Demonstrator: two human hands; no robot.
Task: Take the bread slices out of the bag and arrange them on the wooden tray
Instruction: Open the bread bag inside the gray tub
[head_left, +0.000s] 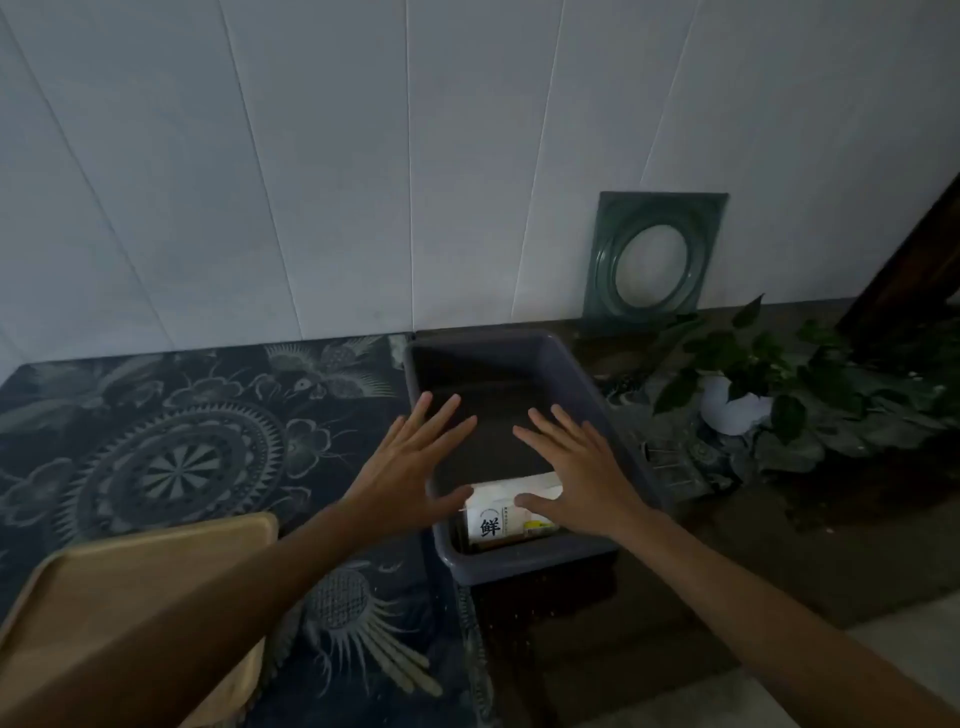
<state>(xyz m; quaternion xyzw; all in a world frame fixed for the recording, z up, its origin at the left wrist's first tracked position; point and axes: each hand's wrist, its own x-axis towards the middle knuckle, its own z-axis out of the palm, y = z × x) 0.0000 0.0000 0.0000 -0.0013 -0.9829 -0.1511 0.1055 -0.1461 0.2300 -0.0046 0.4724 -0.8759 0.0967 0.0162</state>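
Note:
A white bread bag (506, 512) with a large black character printed on it lies at the near end of a grey plastic bin (576, 364). My left hand (410, 467) hovers over the bin's left rim, fingers spread, holding nothing. My right hand (576, 470) is spread above the bag, its thumb over the bag's top; I cannot tell whether it touches. The wooden tray (130, 566) lies at the lower left, partly hidden by my left forearm. No slices show outside the bag.
A dark patterned cloth (182, 441) covers the table's left part. A potted plant (769, 395) in a white pot stands right of the bin. A green glass plate (654, 260) leans against the white panelled wall behind.

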